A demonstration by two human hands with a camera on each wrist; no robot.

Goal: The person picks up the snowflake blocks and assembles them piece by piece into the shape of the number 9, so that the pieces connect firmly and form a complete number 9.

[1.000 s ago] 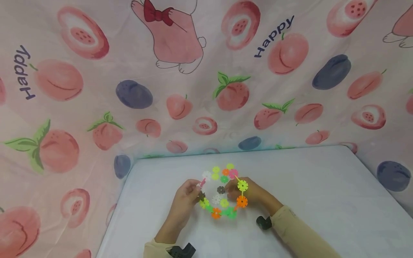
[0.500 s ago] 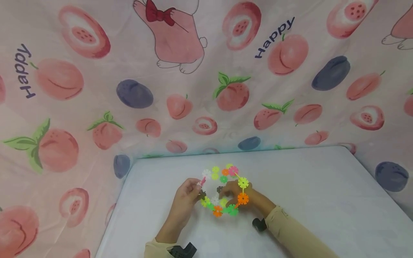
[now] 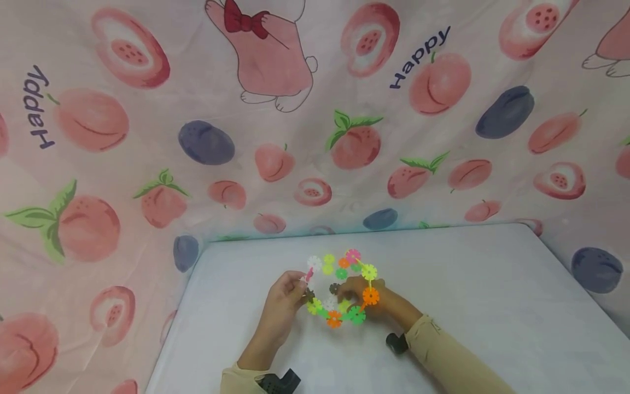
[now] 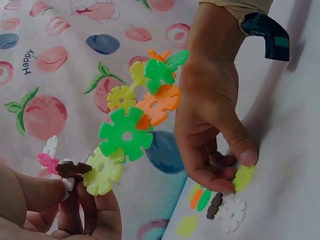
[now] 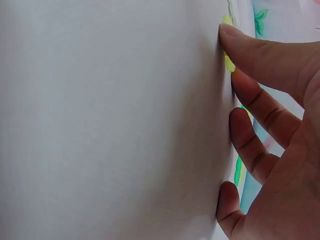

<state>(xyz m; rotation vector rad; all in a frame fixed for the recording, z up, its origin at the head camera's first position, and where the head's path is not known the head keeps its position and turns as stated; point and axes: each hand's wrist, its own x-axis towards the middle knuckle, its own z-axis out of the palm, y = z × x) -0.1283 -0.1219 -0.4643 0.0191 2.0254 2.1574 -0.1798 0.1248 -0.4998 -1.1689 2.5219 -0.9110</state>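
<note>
A curved chain of interlocked snowflake discs point(image 4: 112, 142) in green, yellow, orange, brown, white and pink hangs in the air. My left hand point(image 3: 280, 301) pinches it by its brown and white discs between thumb and fingers. Behind the chain, my right hand point(image 4: 207, 112) reaches down to the table. Its thumb and index finger pinch a loose yellow snowflake disc point(image 4: 244, 178) by the edges, low at the white surface. The same yellow disc point(image 5: 229, 62) shows edge-on in the right wrist view. In the head view the chain partly covers the right hand.
Near the right fingertips lie loose discs: a white one point(image 4: 231, 220), a brown one point(image 4: 215, 205), a green one point(image 4: 204, 200) and a yellow one point(image 4: 187, 226). More lie farther back on the white table point(image 3: 467, 284). A fruit-print cloth point(image 3: 305, 126) hangs behind.
My right hand has come forward and down to the yellow disc. The chain's right side has risen slightly, while my left hand keeps nearly the same place.
</note>
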